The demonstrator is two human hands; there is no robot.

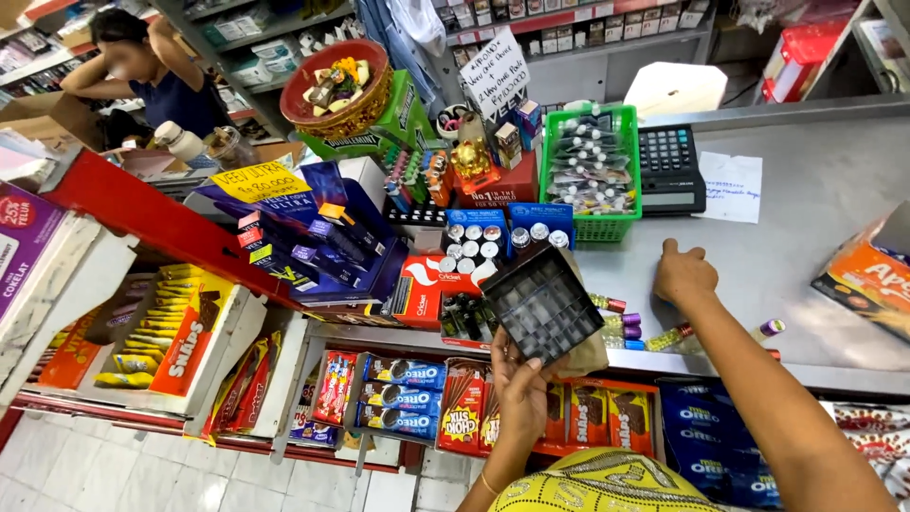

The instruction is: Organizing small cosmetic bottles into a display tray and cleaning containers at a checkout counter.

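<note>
My left hand (520, 391) holds up a black plastic tray (542, 301) with a grid of small empty compartments, gripping it by its lower edge in front of the counter's front edge. My right hand (683, 274) lies fingers-down on the grey metal counter (806, 228), touching nothing else. Several small coloured lighters (621, 325) lie on the counter between the tray and my right hand, nearest to the tray.
A green basket (592, 171), a black calculator (669, 167) and a paper note (731, 187) sit at the counter's back. An orange carton (867, 275) is at the right. Display boxes (322, 242) crowd the left; snack packs (403, 393) fill shelves below. Another person (152, 71) stands far left.
</note>
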